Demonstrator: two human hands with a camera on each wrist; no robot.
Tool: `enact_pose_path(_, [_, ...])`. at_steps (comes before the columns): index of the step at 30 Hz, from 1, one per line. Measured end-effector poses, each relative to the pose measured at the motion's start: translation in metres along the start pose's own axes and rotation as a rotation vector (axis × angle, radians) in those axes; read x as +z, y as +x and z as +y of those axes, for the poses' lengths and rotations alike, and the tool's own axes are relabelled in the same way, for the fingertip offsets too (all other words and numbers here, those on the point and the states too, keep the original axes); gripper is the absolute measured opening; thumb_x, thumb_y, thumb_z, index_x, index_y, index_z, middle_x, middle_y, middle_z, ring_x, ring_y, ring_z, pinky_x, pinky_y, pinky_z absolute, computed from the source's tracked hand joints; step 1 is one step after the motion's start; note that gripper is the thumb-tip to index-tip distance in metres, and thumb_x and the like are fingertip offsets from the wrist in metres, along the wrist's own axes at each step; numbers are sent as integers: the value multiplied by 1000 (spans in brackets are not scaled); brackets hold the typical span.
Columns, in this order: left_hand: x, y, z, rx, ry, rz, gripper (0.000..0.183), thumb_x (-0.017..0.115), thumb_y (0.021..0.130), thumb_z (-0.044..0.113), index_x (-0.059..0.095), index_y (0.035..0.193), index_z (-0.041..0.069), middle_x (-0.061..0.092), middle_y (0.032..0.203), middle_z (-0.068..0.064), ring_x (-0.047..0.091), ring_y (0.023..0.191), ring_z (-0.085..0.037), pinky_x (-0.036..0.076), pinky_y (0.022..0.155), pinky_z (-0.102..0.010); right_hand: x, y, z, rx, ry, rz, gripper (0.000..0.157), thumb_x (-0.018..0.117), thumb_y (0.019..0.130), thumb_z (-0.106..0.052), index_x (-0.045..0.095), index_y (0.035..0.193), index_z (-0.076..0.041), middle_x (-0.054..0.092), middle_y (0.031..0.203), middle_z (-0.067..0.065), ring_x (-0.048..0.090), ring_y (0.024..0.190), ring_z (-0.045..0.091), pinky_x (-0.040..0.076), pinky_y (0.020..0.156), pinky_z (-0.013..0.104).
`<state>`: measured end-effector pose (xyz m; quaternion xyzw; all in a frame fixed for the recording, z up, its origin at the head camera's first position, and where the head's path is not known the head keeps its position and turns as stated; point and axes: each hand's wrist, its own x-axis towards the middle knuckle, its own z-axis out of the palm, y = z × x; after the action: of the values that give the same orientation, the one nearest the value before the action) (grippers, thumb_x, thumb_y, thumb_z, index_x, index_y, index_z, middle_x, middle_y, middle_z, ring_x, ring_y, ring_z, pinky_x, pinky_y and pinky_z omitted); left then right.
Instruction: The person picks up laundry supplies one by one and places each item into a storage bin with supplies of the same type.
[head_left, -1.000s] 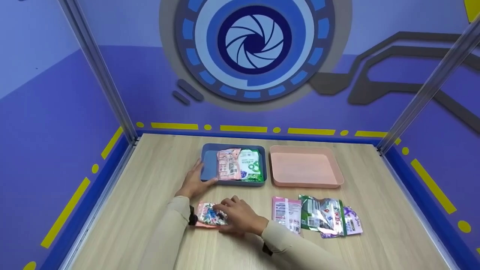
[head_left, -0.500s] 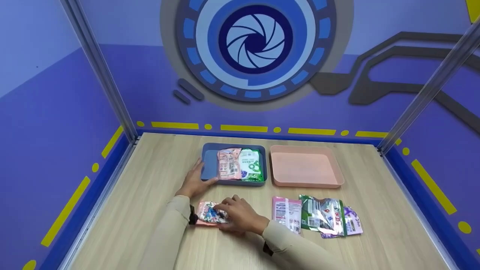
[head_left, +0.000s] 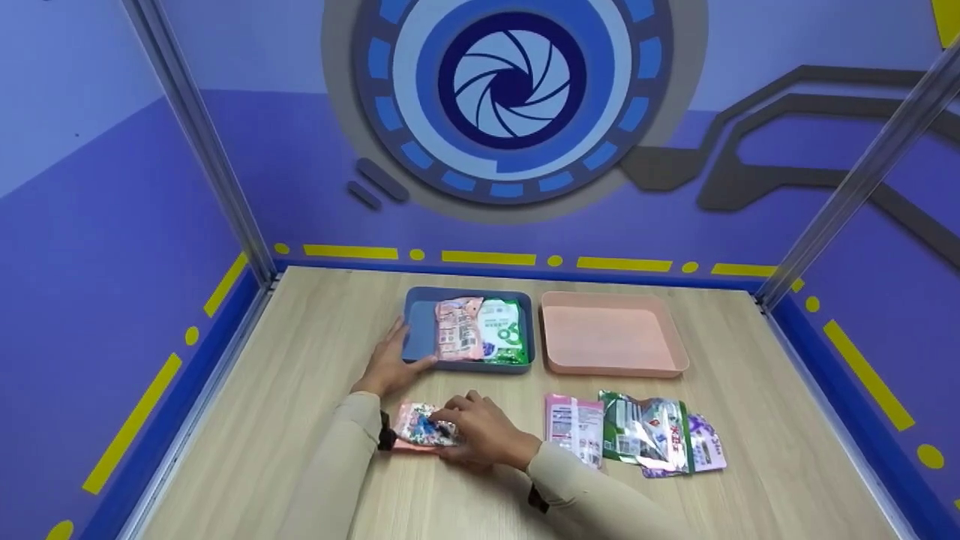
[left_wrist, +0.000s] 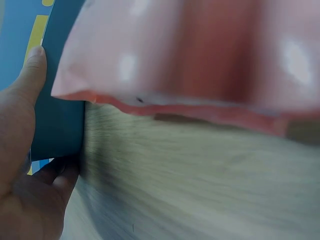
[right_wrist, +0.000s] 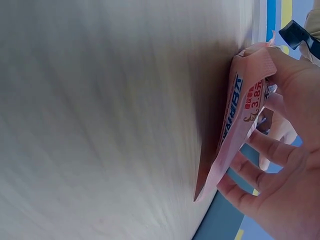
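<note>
Fingers [head_left: 394,339] spread, the left hand [head_left: 385,369] rests round the near left corner of the blue tray [head_left: 418,331]; the right hand [head_left: 486,432] pinches a pink packet [head_left: 417,426], red "3.8" legible, before that tray, uncovered side pointing left, long axis unclear.

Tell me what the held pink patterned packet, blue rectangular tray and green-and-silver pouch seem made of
Pink patterned packet: glossy plastic film, likely, given its bright highlights and crimped end.
Blue rectangular tray: probably moulded plastic, fairly matte, with even colour and rounded corners.
Green-and-silver pouch: shiny foil or metallised film, going by its glare; which, I can't tell.
</note>
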<state>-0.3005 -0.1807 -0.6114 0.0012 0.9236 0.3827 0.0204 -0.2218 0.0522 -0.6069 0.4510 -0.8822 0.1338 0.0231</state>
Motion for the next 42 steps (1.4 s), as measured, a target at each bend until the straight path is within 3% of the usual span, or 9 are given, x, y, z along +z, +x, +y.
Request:
enact_pose_path(12, [1, 2, -1, -7, -14, -16, 98, 76, 91, 47, 24, 163, 7, 9, 173, -9, 16, 156, -35, 21, 124, -53, -5, -6, 8, -28, 5, 65, 45, 84, 83, -44, 75, 123, -24, 69, 115, 0, 55, 93, 16, 44, 73, 26])
enact_pose_path(30, [0, 2, 1, -11, -1, -14, 98, 76, 91, 47, 24, 163, 5, 9, 173, -9, 16, 156, -35, 19, 125, -52, -10, -7, 12, 53, 56, -8, 44, 83, 85, -43, 74, 125, -25, 68, 121, 0, 55, 101, 18, 50, 82, 35])
enact_pose_path(42, [-1, 1, 2, -23, -11, -22, 99, 77, 91, 47, 24, 164, 7, 9, 173, -8, 15, 156, -36, 20, 124, -55, -11, -9, 15, 48, 59, 10, 40, 82, 86, -43, 76, 121, -23, 69, 119, -1, 56, 100, 18, 49, 81, 34])
